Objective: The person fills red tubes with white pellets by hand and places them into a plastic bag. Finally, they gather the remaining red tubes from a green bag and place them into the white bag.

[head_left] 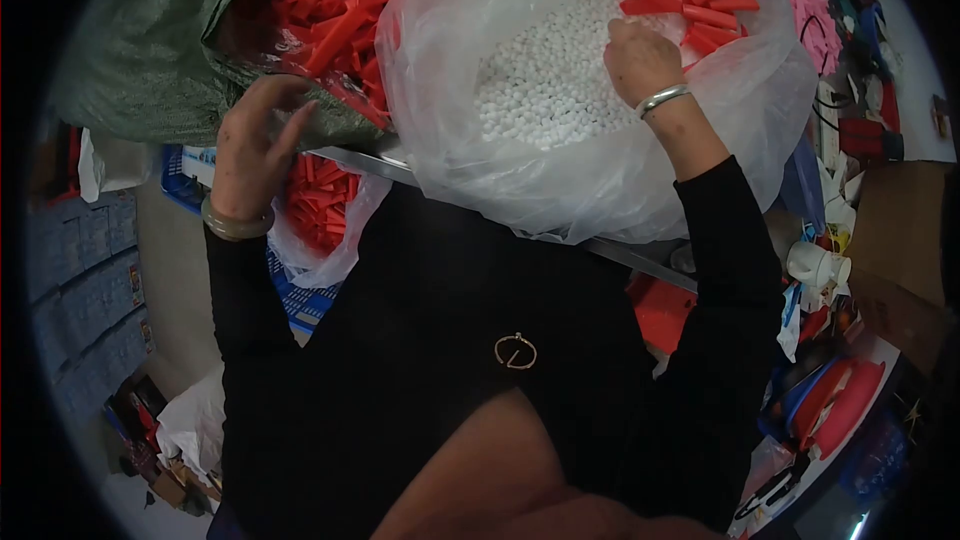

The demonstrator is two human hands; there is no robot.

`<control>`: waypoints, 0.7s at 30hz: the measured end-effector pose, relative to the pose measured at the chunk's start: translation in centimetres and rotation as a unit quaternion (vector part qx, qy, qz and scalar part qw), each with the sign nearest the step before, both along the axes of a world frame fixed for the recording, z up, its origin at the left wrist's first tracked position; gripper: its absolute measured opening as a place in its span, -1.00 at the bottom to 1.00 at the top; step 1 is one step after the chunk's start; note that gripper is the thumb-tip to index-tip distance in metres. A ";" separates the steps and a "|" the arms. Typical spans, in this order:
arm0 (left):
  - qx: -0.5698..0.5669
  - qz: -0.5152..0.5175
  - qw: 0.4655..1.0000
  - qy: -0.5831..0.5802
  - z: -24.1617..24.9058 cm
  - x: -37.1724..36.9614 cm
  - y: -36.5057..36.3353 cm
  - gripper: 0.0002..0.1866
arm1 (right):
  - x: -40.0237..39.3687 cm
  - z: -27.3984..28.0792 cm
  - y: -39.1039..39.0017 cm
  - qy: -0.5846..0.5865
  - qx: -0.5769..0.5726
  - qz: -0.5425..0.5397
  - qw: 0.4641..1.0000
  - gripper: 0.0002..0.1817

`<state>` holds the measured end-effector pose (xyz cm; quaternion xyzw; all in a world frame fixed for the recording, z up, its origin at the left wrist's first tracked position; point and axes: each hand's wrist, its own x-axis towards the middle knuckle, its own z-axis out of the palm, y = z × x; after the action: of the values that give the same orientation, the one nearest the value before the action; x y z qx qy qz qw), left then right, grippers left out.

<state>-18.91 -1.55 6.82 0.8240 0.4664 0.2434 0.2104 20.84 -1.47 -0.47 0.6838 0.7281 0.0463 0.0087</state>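
My left hand [257,135], with a bangle at its wrist, is at the edge of the green woven sack [140,40]. Its thumb stands apart from its bent fingers, and I see nothing held between them. Red plastic pieces [345,25] fill the sack's mouth. My right hand [642,60] is over a large clear plastic bag [430,70] of small white beads [550,80]. Its fingers are curled together; anything in them is hidden. Just beyond that hand, a pile of red tube-like pieces [710,5] lies in the same bag.
Below my left hand, a smaller clear bag of red pieces [322,205] sits in a blue plastic basket [300,300]. Pink pieces [805,0] lie at the far right. A white cup-like item [815,265] and a cardboard box [900,240] are on the right; stacked blue boxes [90,280] stand left.
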 end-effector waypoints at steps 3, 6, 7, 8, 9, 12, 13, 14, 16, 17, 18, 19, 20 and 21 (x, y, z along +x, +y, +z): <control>-0.013 -0.035 0.999 -0.016 -0.3 1.5 0.1 -0.82 | -2.0 -2.7 0.2 0.042 -0.005 0.011 0.999 -0.86; -0.019 -0.051 0.998 -0.036 -0.5 1.6 -0.1 -0.83 | -4.3 -4.3 0.9 0.141 -0.012 0.065 0.988 -0.84; -0.020 -0.049 0.998 -0.035 -0.5 1.7 -0.1 -0.83 | -5.3 -4.5 1.1 0.142 -0.013 0.067 0.988 -0.84; -0.026 -0.040 0.998 -0.045 -0.5 1.7 -0.2 -0.83 | -6.5 -4.6 1.1 0.246 -0.036 0.070 0.966 -0.82; -0.032 -0.032 0.997 -0.055 -0.5 1.7 -0.2 -0.84 | -7.6 -4.7 0.9 0.348 -0.059 0.071 0.933 -0.80; -0.038 -0.037 0.997 -0.051 -0.3 2.3 0.0 -0.84 | -10.3 -2.6 -0.5 0.429 -0.137 0.070 0.890 -0.77; -0.038 -0.036 0.997 -0.049 -0.2 2.6 0.2 -0.84 | -9.9 -2.9 -0.6 0.436 -0.129 0.078 0.887 -0.76; -0.016 -0.051 0.997 -0.058 -0.1 3.1 0.3 -0.85 | -9.3 -2.7 -0.6 0.436 -0.130 0.080 0.887 -0.76; 0.004 -0.066 0.996 -0.066 0.1 4.0 0.6 -0.86 | -7.8 -1.9 -0.7 0.602 -0.243 -0.005 0.761 -0.77; 0.008 -0.083 0.993 -0.081 0.2 4.6 0.8 -0.86 | -6.9 -1.1 -0.8 0.623 -0.251 0.003 0.740 -0.77; 0.014 -0.099 0.990 -0.096 0.2 5.4 0.9 -0.86 | -6.1 -0.1 -0.9 0.622 -0.249 0.002 0.742 -0.77; 0.013 -0.100 0.990 -0.097 0.2 6.4 0.9 -0.86 | -5.4 1.1 -1.2 0.642 -0.249 -0.004 0.725 -0.80; 0.019 -0.125 0.986 -0.110 0.2 7.6 0.8 -0.85 | -4.7 2.2 -1.5 0.662 -0.248 -0.010 0.707 -0.82; 0.025 -0.150 0.981 -0.123 0.1 8.8 0.7 -0.84 | -4.2 3.1 -1.7 0.670 -0.241 -0.018 0.702 -0.82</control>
<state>-10.13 -0.81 6.92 0.8535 0.3016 0.3199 0.2796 16.61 -3.20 2.64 0.5224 0.5157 -0.6012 -0.3157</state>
